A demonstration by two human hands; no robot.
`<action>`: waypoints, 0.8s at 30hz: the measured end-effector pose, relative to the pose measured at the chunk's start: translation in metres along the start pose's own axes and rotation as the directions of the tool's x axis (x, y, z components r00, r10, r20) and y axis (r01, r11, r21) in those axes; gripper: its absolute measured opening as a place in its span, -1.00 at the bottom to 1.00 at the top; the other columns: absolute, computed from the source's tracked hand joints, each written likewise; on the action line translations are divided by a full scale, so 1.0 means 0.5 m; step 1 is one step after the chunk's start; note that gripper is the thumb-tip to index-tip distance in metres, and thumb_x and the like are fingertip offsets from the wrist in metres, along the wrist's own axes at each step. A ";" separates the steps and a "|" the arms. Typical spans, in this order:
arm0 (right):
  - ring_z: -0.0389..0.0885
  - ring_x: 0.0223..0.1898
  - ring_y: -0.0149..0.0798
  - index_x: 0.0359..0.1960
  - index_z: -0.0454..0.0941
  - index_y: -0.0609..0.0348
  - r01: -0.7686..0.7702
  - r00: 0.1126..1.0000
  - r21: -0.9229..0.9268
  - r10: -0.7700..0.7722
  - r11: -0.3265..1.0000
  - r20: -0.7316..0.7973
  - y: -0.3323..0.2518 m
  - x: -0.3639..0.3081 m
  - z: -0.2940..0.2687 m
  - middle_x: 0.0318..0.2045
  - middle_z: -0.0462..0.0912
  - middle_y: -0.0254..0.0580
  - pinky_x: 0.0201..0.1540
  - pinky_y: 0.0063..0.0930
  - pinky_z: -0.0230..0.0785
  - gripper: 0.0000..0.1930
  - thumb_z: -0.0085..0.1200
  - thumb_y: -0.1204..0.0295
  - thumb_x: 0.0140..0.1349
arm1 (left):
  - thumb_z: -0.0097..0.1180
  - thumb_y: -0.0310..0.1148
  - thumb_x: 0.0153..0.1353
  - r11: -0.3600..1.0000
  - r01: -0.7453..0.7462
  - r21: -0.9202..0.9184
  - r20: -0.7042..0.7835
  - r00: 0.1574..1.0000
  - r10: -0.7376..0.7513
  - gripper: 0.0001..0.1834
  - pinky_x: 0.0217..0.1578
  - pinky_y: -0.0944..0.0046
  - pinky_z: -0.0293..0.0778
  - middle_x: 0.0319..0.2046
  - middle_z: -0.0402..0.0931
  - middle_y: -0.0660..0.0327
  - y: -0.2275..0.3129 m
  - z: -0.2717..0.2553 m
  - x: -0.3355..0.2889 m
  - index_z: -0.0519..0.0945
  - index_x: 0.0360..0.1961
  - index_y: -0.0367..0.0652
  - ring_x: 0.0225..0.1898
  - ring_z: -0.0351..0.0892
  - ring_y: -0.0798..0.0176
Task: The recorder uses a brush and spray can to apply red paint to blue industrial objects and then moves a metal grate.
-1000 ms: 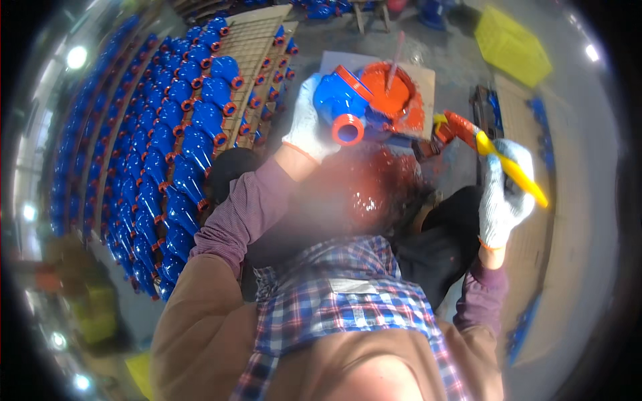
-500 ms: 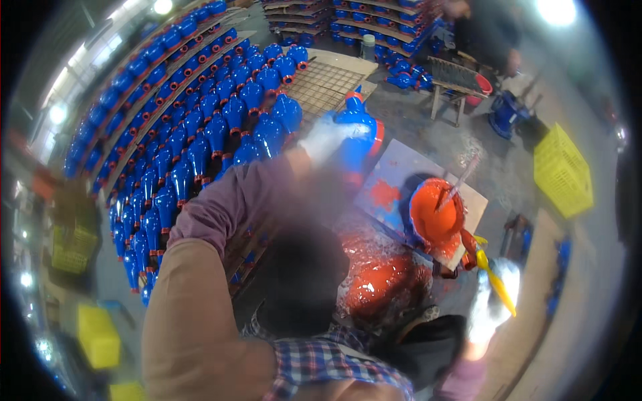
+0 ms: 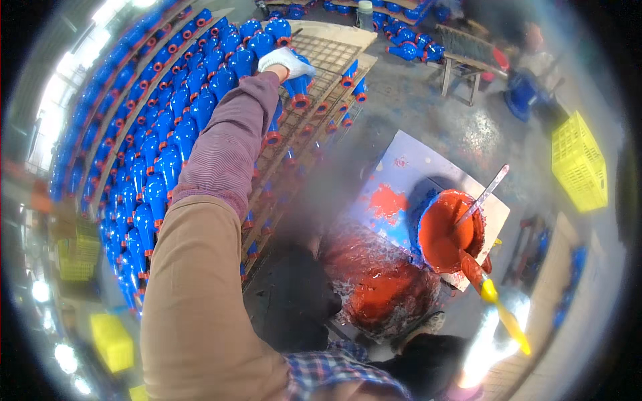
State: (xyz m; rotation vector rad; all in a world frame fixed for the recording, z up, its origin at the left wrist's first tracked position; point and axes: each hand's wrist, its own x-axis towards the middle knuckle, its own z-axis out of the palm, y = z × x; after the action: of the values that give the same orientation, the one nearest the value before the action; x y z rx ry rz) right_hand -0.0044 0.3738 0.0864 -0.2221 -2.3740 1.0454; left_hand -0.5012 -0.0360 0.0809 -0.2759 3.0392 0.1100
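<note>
A: Left hand (image 3: 286, 61)?

B: Gloved, over a blue fitting (image 3: 298, 88) at the mesh rack (image 3: 328, 57). Underside hidden; cannot tell whether it grips or merely rests there.

A: Right hand (image 3: 495, 334)?

B: Glare-washed, closed around a yellow-handled brush (image 3: 490, 292). Brush's red end is at the rim of the paint pot (image 3: 422, 234), which sits on a stained board (image 3: 401, 160).

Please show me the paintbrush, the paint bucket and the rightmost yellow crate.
Paintbrush (image 3: 491, 294), head view, on its yellow handle.
Paint bucket (image 3: 420, 228), head view, on its rim.
Yellow crate (image 3: 579, 164), head view, on its side.
</note>
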 end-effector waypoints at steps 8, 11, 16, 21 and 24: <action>0.55 -0.21 -0.12 -0.16 0.58 0.29 0.055 0.990 0.002 -0.054 0.999 -0.131 -0.036 0.027 0.025 -0.24 0.61 -0.13 -0.07 -0.26 0.41 -0.82 0.25 0.47 0.27 | 0.25 0.42 -0.11 0.990 0.044 0.135 -0.008 0.999 -0.043 -0.03 0.20 0.07 0.47 0.21 0.56 0.01 -0.054 0.042 0.018 0.62 0.20 -0.09 0.21 0.58 -0.03; 0.56 -0.21 -0.03 -0.23 0.60 0.29 0.055 0.987 0.046 -0.047 0.997 -0.153 -0.058 0.034 0.019 -0.27 0.63 -0.09 -0.07 -0.13 0.44 -0.82 0.31 0.47 0.22 | 0.17 0.47 -0.07 0.985 -0.019 0.170 -0.056 0.998 0.029 -0.02 0.22 0.03 0.44 0.27 0.51 0.06 -0.064 0.045 -0.008 0.59 0.25 -0.01 0.28 0.51 -0.03; 0.69 -0.22 -0.09 -0.14 0.71 0.09 0.243 0.969 -0.147 -0.246 0.959 -0.004 -0.066 0.040 -0.028 -0.27 0.73 -0.20 -0.16 -0.26 0.56 -0.72 0.39 0.43 0.08 | 0.07 0.33 0.22 0.947 -0.173 0.269 -0.011 0.983 0.183 -0.33 -0.17 0.06 0.61 -0.06 0.70 0.03 -0.111 0.044 -0.034 0.67 0.04 -0.02 -0.17 0.74 -0.01; 0.56 -0.42 -0.07 -0.04 0.56 -0.09 0.314 0.901 -0.261 -0.373 0.913 -0.222 -0.014 -0.003 -0.115 -0.34 0.47 -0.22 -0.45 -0.25 0.38 -0.64 0.20 0.39 0.06 | 0.14 -0.12 0.36 0.745 -0.653 0.134 -0.248 0.706 0.663 -0.64 -0.17 -0.04 0.48 -0.24 0.64 -0.14 -0.074 0.076 -0.127 0.69 -0.09 -0.20 -0.26 0.64 -0.07; 0.60 -0.39 -0.04 0.03 0.55 -0.06 0.240 0.927 -0.435 -0.338 0.868 -0.164 0.025 -0.085 -0.219 -0.30 0.55 -0.16 -0.41 -0.23 0.42 -0.62 0.18 0.36 0.12 | 0.22 -0.20 0.29 0.764 -0.549 -0.339 -0.256 0.835 0.487 -0.57 -0.01 0.03 0.45 -0.12 0.63 -0.15 -0.052 0.103 -0.286 0.62 -0.02 -0.38 -0.12 0.62 -0.06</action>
State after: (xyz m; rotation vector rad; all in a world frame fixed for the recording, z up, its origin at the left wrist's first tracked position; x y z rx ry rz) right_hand 0.0889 0.4369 0.1214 -0.1204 -2.2881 0.3503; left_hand -0.3522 -0.0322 0.0416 0.5858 3.1166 0.7903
